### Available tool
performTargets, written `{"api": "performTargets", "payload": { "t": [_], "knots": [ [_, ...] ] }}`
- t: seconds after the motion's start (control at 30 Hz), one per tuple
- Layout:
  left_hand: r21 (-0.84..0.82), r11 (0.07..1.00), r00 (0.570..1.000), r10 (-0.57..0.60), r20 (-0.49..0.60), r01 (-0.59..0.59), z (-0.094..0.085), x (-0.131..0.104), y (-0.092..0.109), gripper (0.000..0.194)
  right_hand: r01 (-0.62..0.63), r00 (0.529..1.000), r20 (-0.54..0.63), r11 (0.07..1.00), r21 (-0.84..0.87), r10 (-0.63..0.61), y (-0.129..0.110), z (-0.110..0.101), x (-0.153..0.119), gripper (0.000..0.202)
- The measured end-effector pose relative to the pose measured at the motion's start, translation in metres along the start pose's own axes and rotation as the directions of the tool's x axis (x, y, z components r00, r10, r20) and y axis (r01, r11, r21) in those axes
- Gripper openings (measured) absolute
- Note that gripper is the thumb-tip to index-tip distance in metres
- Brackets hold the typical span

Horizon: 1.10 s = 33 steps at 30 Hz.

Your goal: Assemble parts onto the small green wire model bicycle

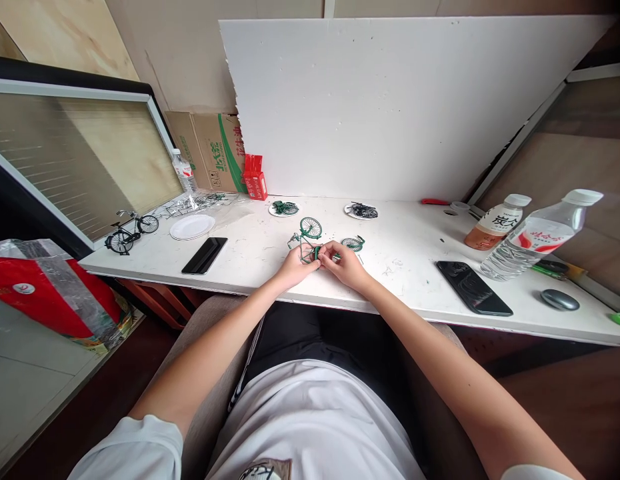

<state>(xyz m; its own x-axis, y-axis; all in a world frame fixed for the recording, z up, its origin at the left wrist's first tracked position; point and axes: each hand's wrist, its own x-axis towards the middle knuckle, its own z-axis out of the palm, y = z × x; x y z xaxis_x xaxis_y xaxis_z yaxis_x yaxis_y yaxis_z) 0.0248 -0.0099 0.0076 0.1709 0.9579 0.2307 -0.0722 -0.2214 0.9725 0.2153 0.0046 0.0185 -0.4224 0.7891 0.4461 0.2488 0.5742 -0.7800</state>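
My white worktop (400,247) carries two black phones (474,288) (205,255), two bottles (537,235) (496,221) and a grey mouse (559,299). Small plates (192,227) lie farther back. A black model bicycle (131,231) stands at its left end.

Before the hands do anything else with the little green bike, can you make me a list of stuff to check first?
1. Both hands on the green model bike: ok. The left hand and right hand meet at its frame.
2. One wheel fitted: ok, it stands up at the back.
3. Second wheel within reach: ok. The loose green wheel lies just beyond the right hand.
4. Spare parts close: ok. The plate of green parts and plate of black parts sit behind the bike.
5. Grip on the tiny piece between the fingertips: cannot tell, too small.
6. Finished black bike out of the way: ok, far left.
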Motion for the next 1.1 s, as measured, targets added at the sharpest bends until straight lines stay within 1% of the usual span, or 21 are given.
{"api": "performTargets", "payload": {
  "t": [0.1,0.2,0.33,0.53,0.8,1.1],
  "knots": [
    [-0.017,1.0,1.0,0.0,0.017,0.0,0.002,-0.001,0.003,0.035,-0.06,0.998,0.006,0.996,0.06,0.059,0.002,0.0,0.0,0.028],
    [-0.023,1.0,1.0,0.004,0.011,-0.003,0.002,-0.002,0.004,0.036,-0.084,0.996,0.006,0.993,0.081,0.084,0.003,0.0,0.001,0.03],
    [-0.024,1.0,1.0,0.005,0.017,-0.004,0.003,-0.002,0.005,0.037,-0.088,0.996,-0.012,0.993,0.084,0.089,0.0,0.001,0.0,0.028],
    [0.009,1.0,1.0,-0.002,-0.014,0.002,0.003,-0.002,0.005,0.036,-0.091,0.995,-0.03,0.993,0.068,0.094,-0.005,0.001,0.0,0.022],
    [-0.024,1.0,1.0,-0.005,0.016,0.005,0.003,-0.003,0.006,0.038,-0.111,0.994,-0.009,0.989,0.098,0.113,0.002,0.0,0.0,0.019],
    [-0.04,0.999,1.0,-0.02,0.022,0.021,0.002,-0.002,0.004,0.037,-0.104,0.994,0.027,0.986,0.132,0.102,0.009,-0.003,0.003,0.023]
  ]
}}
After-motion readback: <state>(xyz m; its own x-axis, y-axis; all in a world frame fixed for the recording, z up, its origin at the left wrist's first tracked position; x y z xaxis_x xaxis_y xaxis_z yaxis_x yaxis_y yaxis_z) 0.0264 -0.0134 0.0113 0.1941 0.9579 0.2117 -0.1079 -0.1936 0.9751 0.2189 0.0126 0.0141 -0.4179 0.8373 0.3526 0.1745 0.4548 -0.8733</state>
